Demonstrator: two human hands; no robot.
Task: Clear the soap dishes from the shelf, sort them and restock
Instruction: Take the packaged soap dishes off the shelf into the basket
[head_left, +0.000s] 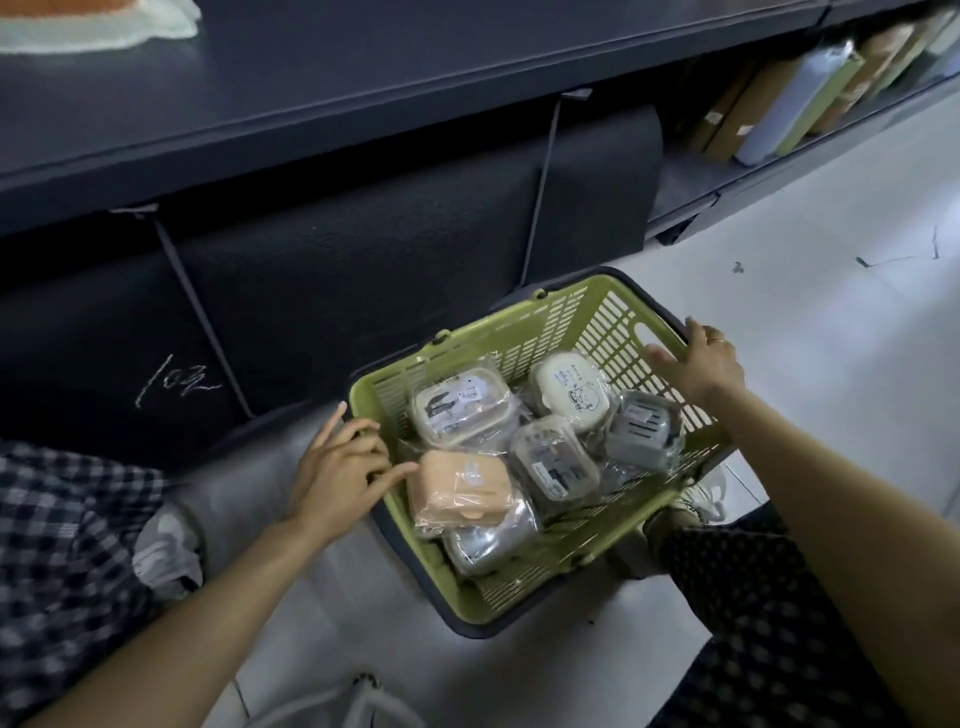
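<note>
A green plastic basket (524, 332) with a dark handle sits on the pale floor in front of the dark shelf (311, 93). Inside lie several wrapped soap dishes: a peach one (457, 486), a cream one (569, 389), a grey one (641, 431) and clear ones (460, 405). My left hand (337, 467) grips the basket's near-left rim, thumb inside beside the peach dish. My right hand (701, 364) holds the far-right rim, thumb inside the wall.
The shelf's lower bay (337, 270) is dark and bare, split by thin wire dividers. Boxed goods (800, 98) stand in the bay to the right. A folded cloth (93, 26) lies on the shelf top. My checked trouser legs flank the basket.
</note>
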